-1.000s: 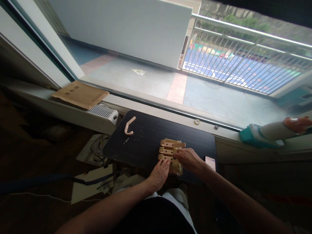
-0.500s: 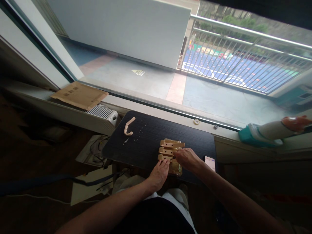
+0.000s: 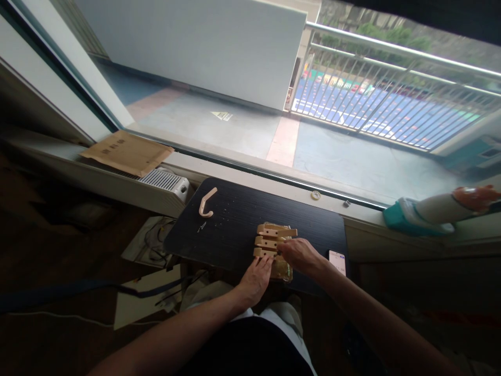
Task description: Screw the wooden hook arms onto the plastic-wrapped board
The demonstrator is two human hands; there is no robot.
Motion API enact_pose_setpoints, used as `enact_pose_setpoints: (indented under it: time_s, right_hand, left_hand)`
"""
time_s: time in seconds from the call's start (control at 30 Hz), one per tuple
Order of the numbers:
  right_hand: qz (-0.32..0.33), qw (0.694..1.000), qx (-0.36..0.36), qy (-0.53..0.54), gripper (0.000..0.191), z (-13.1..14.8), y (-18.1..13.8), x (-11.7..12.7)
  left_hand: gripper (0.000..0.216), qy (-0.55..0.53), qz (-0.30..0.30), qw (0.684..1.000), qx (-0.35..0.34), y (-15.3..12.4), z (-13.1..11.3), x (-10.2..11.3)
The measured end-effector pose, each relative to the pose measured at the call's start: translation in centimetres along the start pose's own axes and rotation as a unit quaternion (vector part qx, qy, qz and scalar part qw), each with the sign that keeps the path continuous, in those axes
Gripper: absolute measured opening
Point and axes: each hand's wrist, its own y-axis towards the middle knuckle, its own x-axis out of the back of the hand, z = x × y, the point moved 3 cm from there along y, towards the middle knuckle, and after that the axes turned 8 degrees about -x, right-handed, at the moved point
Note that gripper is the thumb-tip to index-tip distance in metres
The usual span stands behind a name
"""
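Several pale wooden hooks [image 3: 266, 243] with dark screw holes lie side by side on a block wrapped in clear plastic or brownish tape [image 3: 282, 272]. My left hand [image 3: 256, 279] reaches in from below, its fingers stretched out and their tips resting on the nearest hook. On the right side of the block, my right hand [image 3: 298, 254] is closed, with its fingertips at the hooks' right ends; whatever is between them is hidden. Far to the left lies a separate curved wooden hook [image 3: 203, 207], with a few small screws [image 3: 201, 227] below it.
The black table [image 3: 238, 209] stands against the window sill. A phone [image 3: 337, 262] lies at its right edge. On the sill are a tape roll [image 3: 315, 195] and a teal container [image 3: 405, 215]. A brown padded envelope [image 3: 129, 152] rests above the radiator [image 3: 166, 180] at left.
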Motion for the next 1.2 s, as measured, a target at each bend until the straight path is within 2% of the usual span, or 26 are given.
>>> enact_pose_setpoints:
  time_s: [0.13,0.33,0.63,0.87,1.2]
  right_hand:
    - [0.007,1.000,-0.010,-0.004,0.029,-0.1,-0.2,0.4]
    - [-0.010,1.000,0.027,-0.004,0.028,-0.1,-0.8,1.0]
    - [0.004,1.000,-0.008,0.005,0.027,-0.1,-0.3,0.6]
    - [-0.004,1.000,-0.006,-0.002,0.027,0.2,-0.6,1.3]
    - [0.002,1.000,0.001,0.016,0.024,-0.4,-0.2,0.1]
  left_hand:
    - [0.049,0.000,0.004,1.000,0.000,0.0,0.0,0.1]
    - [0.048,-0.008,0.010,1.000,0.009,0.0,0.0,-0.2]
    - [0.050,-0.017,0.010,1.000,0.004,-0.1,0.0,0.3]
    - [0.051,-0.017,0.024,1.000,0.001,-0.1,0.0,0.5]
    - [0.049,-0.034,0.036,0.999,0.013,0.0,0.1,0.9]
